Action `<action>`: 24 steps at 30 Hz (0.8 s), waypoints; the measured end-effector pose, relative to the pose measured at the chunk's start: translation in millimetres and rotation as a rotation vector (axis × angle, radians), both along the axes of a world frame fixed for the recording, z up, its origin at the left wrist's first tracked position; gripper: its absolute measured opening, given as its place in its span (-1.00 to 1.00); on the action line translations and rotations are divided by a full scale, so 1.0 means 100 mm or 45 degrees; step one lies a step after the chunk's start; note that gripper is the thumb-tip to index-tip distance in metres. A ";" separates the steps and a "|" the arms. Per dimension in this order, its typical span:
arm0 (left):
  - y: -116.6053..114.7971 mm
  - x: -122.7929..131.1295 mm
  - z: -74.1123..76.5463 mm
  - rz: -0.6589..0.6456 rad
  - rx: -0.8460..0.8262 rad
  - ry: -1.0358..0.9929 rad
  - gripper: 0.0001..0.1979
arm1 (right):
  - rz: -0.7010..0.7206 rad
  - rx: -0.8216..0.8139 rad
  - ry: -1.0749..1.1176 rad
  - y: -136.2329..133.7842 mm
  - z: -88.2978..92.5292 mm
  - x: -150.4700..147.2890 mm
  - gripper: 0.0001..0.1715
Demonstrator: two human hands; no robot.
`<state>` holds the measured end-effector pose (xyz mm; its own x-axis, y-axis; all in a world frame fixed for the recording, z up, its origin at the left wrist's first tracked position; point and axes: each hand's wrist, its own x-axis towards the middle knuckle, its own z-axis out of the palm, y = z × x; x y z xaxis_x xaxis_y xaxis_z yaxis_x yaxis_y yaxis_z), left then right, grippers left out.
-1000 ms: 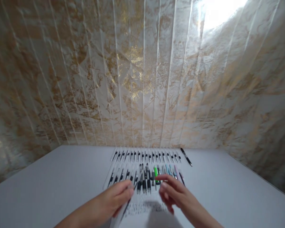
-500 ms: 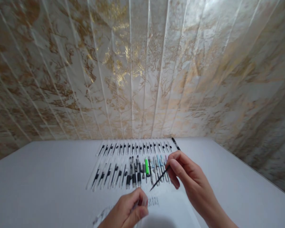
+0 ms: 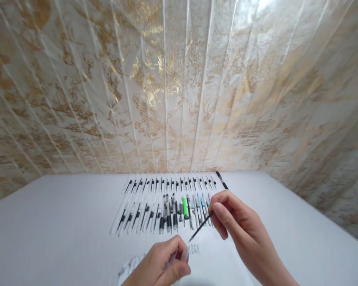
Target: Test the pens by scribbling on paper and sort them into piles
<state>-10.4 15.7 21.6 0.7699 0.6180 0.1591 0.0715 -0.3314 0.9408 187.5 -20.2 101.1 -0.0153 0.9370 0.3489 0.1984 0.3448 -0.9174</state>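
Observation:
My right hand (image 3: 238, 228) pinches a thin black refill (image 3: 201, 226) that slants down to the left, its tip just above my left hand. My left hand (image 3: 161, 266) is closed on a clear pen barrel (image 3: 172, 259), low in the view. Beyond both hands lie two rows of pens on the white table (image 3: 47, 222): a far row of clear pens (image 3: 170, 184) and a nearer row (image 3: 155, 214) with a green pen (image 3: 185, 206) and some pastel ones. A black pen (image 3: 222, 180) lies apart at the far row's right end.
A sheet of paper with scribbled writing (image 3: 193, 250) lies under my hands. A gold and white panelled wall (image 3: 179, 87) rises right behind the table and wraps round on the right.
My right hand has lifted off the near row holding the thin black refill. My left hand has drawn back toward me with the clear barrel. The view has tilted slightly.

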 end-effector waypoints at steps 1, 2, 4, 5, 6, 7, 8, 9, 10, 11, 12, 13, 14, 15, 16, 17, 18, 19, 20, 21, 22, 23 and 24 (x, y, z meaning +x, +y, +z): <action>0.00 0.00 0.00 0.000 -0.003 0.006 -0.51 | -0.002 0.008 0.006 -0.01 0.01 0.01 -0.64; 0.00 0.00 0.01 0.001 -0.010 0.015 -0.51 | 0.015 0.004 0.000 -0.03 0.01 0.00 -0.65; -0.02 0.01 0.02 0.007 -0.025 0.042 -0.52 | 0.083 -0.032 -0.044 -0.04 -0.02 -0.03 -0.64; -0.03 0.01 0.03 0.008 -0.036 0.052 -0.52 | 0.125 -0.055 -0.075 -0.05 -0.04 -0.06 -0.63; -0.04 0.01 0.04 0.012 -0.050 0.050 -0.52 | 0.167 -0.079 -0.102 -0.04 -0.07 -0.09 -0.63; -0.05 0.01 0.05 0.024 -0.068 0.026 -0.52 | 0.209 -0.102 -0.125 -0.04 -0.10 -0.12 -0.65; -0.07 0.01 0.06 0.044 -0.112 -0.015 -0.52 | 0.245 -0.120 -0.145 -0.03 -0.13 -0.14 -0.69; -0.08 0.01 0.07 0.072 -0.206 -0.067 -0.52 | 0.273 -0.129 -0.167 -0.03 -0.16 -0.16 -0.73; -0.09 0.02 0.08 0.108 -0.357 -0.138 -0.52 | 0.287 -0.123 -0.193 -0.02 -0.18 -0.16 -0.76; -0.10 0.03 0.10 0.144 -0.557 -0.229 -0.52 | 0.282 -0.102 -0.229 -0.02 -0.20 -0.16 -0.74; -0.10 0.04 0.11 0.173 -0.779 -0.337 -0.53 | 0.256 -0.065 -0.276 -0.02 -0.21 -0.16 -0.70; -0.09 0.05 0.12 0.195 -0.990 -0.463 -0.54 | 0.221 -0.021 -0.333 -0.03 -0.22 -0.15 -0.68; -0.08 0.06 0.13 0.205 -1.159 -0.599 -0.54 | 0.187 0.026 -0.395 -0.03 -0.23 -0.14 -0.70; -0.08 0.08 0.14 0.201 -1.275 -0.735 -0.54 | 0.161 0.080 -0.462 -0.04 -0.23 -0.14 -0.74; -0.07 0.09 0.15 0.189 -1.350 -0.850 -0.54 | 0.143 0.149 -0.528 -0.05 -0.24 -0.15 -0.79; -0.08 0.10 0.17 0.179 -1.407 -0.932 -0.56 | 0.133 0.232 -0.590 -0.05 -0.26 -0.16 -0.82; -0.09 0.11 0.17 0.170 -1.455 -0.993 -0.58 | 0.121 0.328 -0.645 -0.06 -0.28 -0.19 -0.82; -0.10 0.11 0.18 0.168 -1.505 -1.034 -0.60 | 0.093 0.431 -0.696 -0.06 -0.32 -0.23 -0.81; -0.12 0.11 0.18 0.177 -1.551 -1.058 -0.63 | 0.049 0.526 -0.745 -0.05 -0.36 -0.28 -0.80; -0.15 0.11 0.18 0.211 -1.586 -1.074 -0.66 | -0.006 0.612 -0.788 -0.05 -0.40 -0.33 -0.80; -0.17 0.11 0.17 0.251 -1.612 -1.078 -0.68 | -0.076 0.697 -0.819 -0.05 -0.46 -0.40 -0.80; -0.18 0.11 0.16 0.288 -1.630 -1.071 -0.70 | -0.151 0.781 -0.850 -0.04 -0.51 -0.47 -0.78; -0.19 0.10 0.15 0.324 -1.641 -1.058 -0.71 | -0.225 0.868 -0.884 -0.04 -0.56 -0.53 -0.74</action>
